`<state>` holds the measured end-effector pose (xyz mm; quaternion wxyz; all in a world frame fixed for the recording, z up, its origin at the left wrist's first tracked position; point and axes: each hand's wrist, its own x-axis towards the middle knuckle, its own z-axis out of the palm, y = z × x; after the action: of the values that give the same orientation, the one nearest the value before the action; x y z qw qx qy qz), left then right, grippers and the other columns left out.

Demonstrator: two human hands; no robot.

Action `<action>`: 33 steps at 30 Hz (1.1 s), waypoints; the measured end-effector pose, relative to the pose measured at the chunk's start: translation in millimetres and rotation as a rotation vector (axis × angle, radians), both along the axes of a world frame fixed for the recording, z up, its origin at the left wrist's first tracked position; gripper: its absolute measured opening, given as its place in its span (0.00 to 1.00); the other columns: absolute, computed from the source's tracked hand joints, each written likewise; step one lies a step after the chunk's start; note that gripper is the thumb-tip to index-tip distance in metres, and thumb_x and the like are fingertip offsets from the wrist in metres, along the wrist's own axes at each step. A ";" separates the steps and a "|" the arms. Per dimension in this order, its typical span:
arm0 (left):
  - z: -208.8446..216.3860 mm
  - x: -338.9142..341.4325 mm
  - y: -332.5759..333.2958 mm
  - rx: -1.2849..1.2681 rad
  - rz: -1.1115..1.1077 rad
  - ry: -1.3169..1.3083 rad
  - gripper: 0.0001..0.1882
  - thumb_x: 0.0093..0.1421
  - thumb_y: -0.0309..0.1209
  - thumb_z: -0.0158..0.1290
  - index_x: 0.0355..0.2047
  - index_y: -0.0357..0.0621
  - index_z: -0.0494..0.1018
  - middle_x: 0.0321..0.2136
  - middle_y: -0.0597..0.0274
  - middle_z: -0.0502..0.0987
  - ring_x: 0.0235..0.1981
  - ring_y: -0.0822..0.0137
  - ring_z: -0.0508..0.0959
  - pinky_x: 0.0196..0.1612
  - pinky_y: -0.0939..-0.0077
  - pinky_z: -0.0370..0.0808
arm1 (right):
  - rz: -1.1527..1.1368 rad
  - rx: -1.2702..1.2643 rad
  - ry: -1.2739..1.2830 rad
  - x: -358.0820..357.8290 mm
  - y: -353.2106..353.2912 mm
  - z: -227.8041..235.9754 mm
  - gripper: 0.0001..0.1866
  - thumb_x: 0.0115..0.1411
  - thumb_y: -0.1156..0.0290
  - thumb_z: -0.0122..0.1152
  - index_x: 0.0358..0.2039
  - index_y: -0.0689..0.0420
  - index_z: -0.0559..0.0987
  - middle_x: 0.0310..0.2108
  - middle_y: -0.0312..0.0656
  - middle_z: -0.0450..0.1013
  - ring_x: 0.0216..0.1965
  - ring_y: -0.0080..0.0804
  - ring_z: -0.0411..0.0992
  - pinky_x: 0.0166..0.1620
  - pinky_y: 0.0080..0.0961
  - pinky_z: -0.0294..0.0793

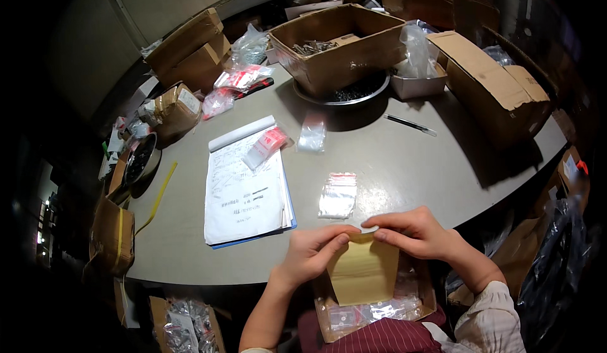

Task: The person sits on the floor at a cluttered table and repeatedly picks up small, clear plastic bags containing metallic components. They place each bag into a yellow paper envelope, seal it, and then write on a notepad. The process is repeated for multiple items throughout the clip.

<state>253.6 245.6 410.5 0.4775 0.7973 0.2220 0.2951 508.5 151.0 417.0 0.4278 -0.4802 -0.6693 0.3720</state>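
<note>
Both my hands pinch the top edge of a flat yellow-tan paper piece [363,274] at the table's near edge. Whether it is an envelope or a single sheet, I cannot tell. My left hand [310,252] grips its upper left corner, thumb in front. My right hand [414,231] is closed on the upper right part. Between the fingertips a small white edge [369,229] shows, its kind unclear. Under the paper, an open carton [335,334] with clear plastic packets sits at my lap. Just beyond my hands lies a stack of clear zip bags [337,196].
A notepad [243,195] lies left of centre with a red-and-clear bag [265,147] on it. A pen [410,125] is to the right. Farther back stand a large carton [341,56] over a metal bowl [354,100] and another carton [493,81]. A yellow strap [157,198] lies left.
</note>
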 end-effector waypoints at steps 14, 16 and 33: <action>2.1 -1.3 2.4 -0.485 -0.050 -0.169 0.16 0.73 0.30 0.54 0.56 0.35 0.81 0.45 0.59 0.86 0.46 0.72 0.81 0.51 0.78 0.77 | 0.057 -0.096 0.196 14.2 11.1 6.2 0.19 0.60 0.85 0.60 0.51 0.64 0.86 0.44 0.46 0.86 0.45 0.28 0.83 0.51 0.22 0.80; 1.4 -1.0 3.4 -0.486 -0.036 -0.099 0.15 0.73 0.30 0.55 0.54 0.35 0.82 0.45 0.59 0.86 0.45 0.72 0.81 0.50 0.78 0.77 | 0.057 0.063 0.021 8.5 6.1 12.1 0.20 0.58 0.85 0.60 0.51 0.61 0.87 0.44 0.48 0.85 0.45 0.30 0.84 0.50 0.23 0.80; 5.0 5.7 -1.0 -0.497 0.060 0.007 0.11 0.67 0.28 0.63 0.46 0.32 0.83 0.37 0.63 0.86 0.38 0.76 0.81 0.42 0.80 0.77 | -0.037 0.010 -0.073 0.0 8.0 9.8 0.11 0.66 0.68 0.69 0.44 0.61 0.87 0.32 0.44 0.85 0.34 0.27 0.84 0.38 0.23 0.80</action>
<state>259.2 244.6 415.4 0.6493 0.6493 0.3129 0.2428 508.5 159.0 426.7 0.4123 -0.5037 -0.6772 0.3431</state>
